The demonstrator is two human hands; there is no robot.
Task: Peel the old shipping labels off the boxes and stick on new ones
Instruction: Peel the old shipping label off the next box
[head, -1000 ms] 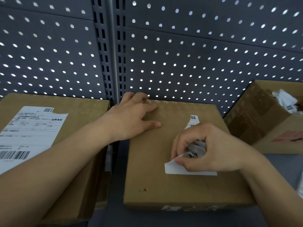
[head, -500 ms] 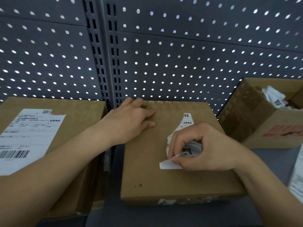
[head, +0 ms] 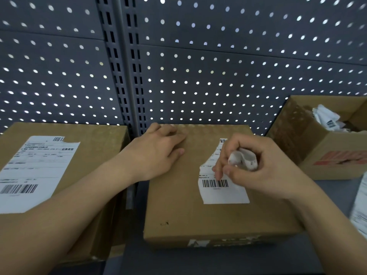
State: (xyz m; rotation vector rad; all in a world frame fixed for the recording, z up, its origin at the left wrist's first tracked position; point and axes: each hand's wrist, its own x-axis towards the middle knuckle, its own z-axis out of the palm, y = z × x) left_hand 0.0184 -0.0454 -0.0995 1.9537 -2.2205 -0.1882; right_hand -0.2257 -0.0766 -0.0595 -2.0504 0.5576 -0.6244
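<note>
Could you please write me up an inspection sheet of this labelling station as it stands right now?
Surface: grey shelf, with the boxes standing on it.
Job's things: middle box carries a partly torn old label, its barcode end stuck down; left box carries a shipping label with a nicked top corner.
Clutter: open box on the right holds crumpled label scraps; blurred white sheets at the right edge.
Grippers: left hand lies flat on the middle box's far corner; right hand pinches a curled peeled strip above the old label.
Cables: nothing seen.
Surroundings: perforated back panel with a slotted upright.
</note>
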